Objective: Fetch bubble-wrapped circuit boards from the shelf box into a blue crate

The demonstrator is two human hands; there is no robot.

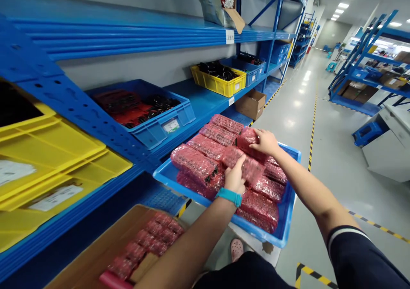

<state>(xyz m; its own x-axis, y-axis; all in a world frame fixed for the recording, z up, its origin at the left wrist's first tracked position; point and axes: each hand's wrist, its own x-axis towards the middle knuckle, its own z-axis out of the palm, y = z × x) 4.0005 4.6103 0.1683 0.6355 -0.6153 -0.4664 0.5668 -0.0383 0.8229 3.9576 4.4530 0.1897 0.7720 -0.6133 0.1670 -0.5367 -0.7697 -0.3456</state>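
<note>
A blue plastic tray [290,208] in front of me holds several packages in pink bubble wrap, stacked in rows. My left hand [235,178], with a teal band at the wrist, is closed round one pink bubble-wrapped package [248,166], which is slightly blurred and tilted above the others. My right hand [266,143] grips another bubble-wrapped package [248,138] at the tray's far side, thumb and fingers over its top. Dark parts show at the end of a wrapped package [195,163] on the left of the tray. What the wrap encloses elsewhere is hard to make out.
Blue shelving [160,41] runs along the left, with a blue bin [160,126] and a yellow bin [221,82] of dark parts. Below is a cardboard box [96,237] with more pink-wrapped packages. A walkway [294,109] with striped tape extends right of the tray.
</note>
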